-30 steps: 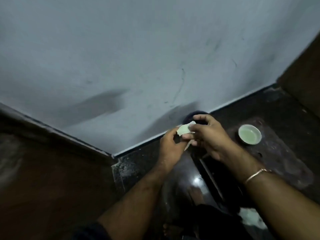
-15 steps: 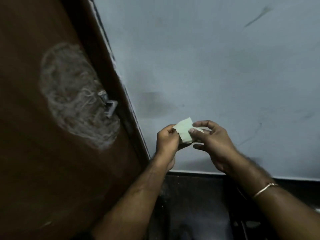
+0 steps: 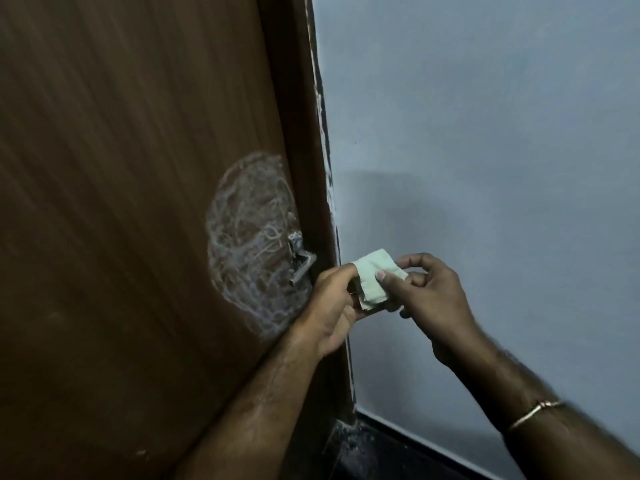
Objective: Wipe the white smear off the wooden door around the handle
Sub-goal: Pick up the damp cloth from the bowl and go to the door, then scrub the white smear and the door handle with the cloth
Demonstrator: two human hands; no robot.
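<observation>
A small pale-green folded cloth (image 3: 375,277) is held between both hands in front of the blue-grey wall (image 3: 485,168), just to the right of the door frame (image 3: 311,168). The cloth is pinched by the left hand (image 3: 332,306) at its left edge, with the fingers curled round it, and by the right hand (image 3: 429,299) at its right side, with the thumb laid on its face and the fingers (image 3: 410,261) curled over its upper right corner. The cloth is roughly square, tilted so that one corner points up; no clear long axis can be made out.

On the wooden door (image 3: 121,202), a large oval white smear (image 3: 242,244) of scribbled streaks is seen, its long axis running nearly vertical, leaning slightly down to the right. A metal door handle (image 3: 301,263) is set at the smear's right edge, close to the frame; its lever slants down to the left. The cloth is not touching the smear or the handle; the left hand lies just beside the handle. A thin metal bangle (image 3: 533,414) is worn on the right wrist. A dark floor (image 3: 398,455) is visible at the bottom.
</observation>
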